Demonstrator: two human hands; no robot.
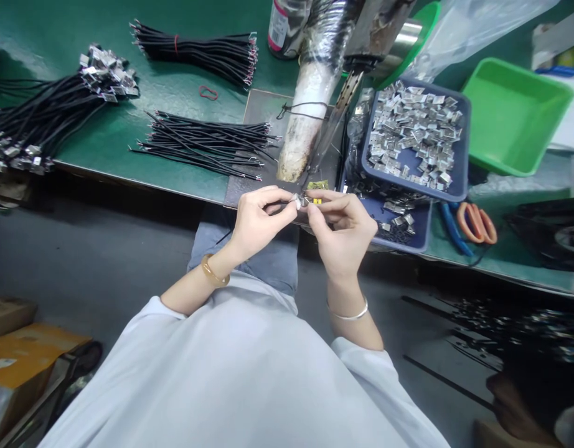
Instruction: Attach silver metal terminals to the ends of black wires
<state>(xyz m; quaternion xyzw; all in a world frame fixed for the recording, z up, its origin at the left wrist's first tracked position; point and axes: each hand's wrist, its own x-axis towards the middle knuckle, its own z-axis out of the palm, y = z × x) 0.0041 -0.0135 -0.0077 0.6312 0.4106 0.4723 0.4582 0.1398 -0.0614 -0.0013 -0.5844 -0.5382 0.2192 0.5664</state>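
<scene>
The left hand (pixel 259 225) pinches a small silvery connector (pixel 297 201) near the dark mat's (pixel 243 190) front edge; the right hand's (pixel 345 233) thumb and forefinger nearly meet beside it — their grip unclear. With only fingertip hold, the connector could slip and fall.

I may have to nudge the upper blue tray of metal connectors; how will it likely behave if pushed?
The upper blue tray is probably heavy for its size, being heaped with metal connectors. Perched over a lower tray, it could slide or tip. The loose connectors might spill over its low rim.
</scene>
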